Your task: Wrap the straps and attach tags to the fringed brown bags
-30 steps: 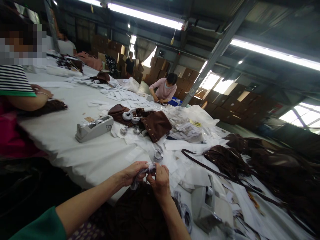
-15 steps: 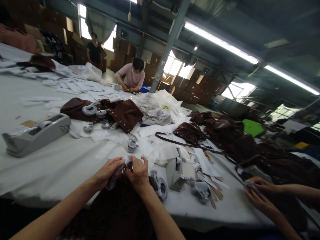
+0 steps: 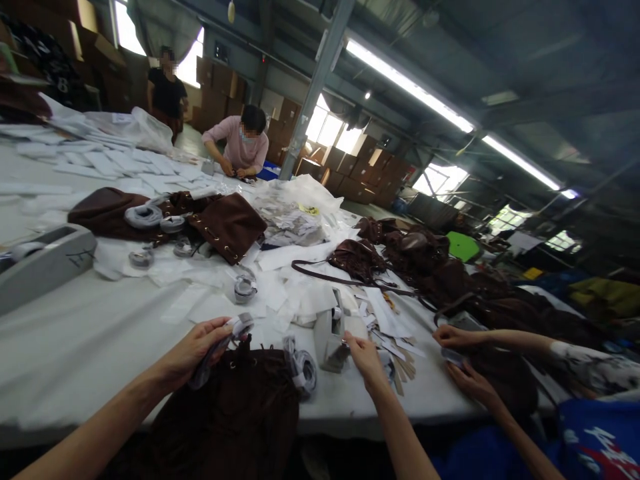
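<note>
Left grip (image 3: 197, 348) is holding a wrapped strap (image 3: 203, 369) while right grip (image 3: 367, 361), nearer the tape dispenser (image 3: 329, 341), is perhaps pinching at its edge.

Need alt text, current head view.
Left hand holds a wrapped bundle at the top of a brown bag; right hand is at a grey tape dispenser. More brown bags and wrapped coils lie on the white table; people work nearby.

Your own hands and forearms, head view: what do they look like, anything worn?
The ungloved left hand and ungloved right hand join a bare left forearm and bare right forearm; no sleeve, watch or bracelet shows. I cannot make out any ring.
</note>
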Motion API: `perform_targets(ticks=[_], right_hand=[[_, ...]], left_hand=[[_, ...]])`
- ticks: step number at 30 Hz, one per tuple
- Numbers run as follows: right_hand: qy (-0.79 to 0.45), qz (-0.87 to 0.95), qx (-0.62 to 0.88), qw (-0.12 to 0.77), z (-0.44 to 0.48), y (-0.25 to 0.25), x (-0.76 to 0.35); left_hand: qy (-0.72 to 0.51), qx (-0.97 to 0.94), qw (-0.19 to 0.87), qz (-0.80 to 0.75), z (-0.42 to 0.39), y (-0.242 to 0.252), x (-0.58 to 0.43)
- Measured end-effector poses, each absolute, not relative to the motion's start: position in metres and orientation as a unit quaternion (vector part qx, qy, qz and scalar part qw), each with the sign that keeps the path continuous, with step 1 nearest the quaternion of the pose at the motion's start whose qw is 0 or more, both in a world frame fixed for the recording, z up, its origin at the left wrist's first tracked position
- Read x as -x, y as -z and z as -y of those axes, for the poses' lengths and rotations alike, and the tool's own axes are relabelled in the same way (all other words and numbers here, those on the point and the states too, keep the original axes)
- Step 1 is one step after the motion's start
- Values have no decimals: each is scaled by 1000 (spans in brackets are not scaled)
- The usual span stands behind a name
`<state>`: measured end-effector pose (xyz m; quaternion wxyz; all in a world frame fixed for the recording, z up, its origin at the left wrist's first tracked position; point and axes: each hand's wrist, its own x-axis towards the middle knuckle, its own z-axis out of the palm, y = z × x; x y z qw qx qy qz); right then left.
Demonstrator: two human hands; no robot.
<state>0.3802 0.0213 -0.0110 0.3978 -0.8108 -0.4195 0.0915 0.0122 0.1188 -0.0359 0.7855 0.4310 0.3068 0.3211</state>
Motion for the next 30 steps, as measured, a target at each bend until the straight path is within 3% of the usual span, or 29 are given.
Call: perform_targets(ticks=[5, 14, 19, 23, 30], right_hand=[[-192, 370, 798, 436, -32, 16, -372], [-150, 301, 773, 537, 7, 17, -364], [-259, 229, 752, 561, 22, 41, -346], [-219, 255, 770, 542, 21, 56, -343], [-122, 329, 831, 432, 18, 59, -357]], left_hand=[[-331, -446, 764, -328, -117, 33, -8], [-317, -484, 745, -332, -117, 36, -9], [-314, -504, 730, -337, -115, 33, -13], [-317, -523, 711, -349, -110, 28, -17], [-347, -593, 643, -338, -109, 35, -21]])
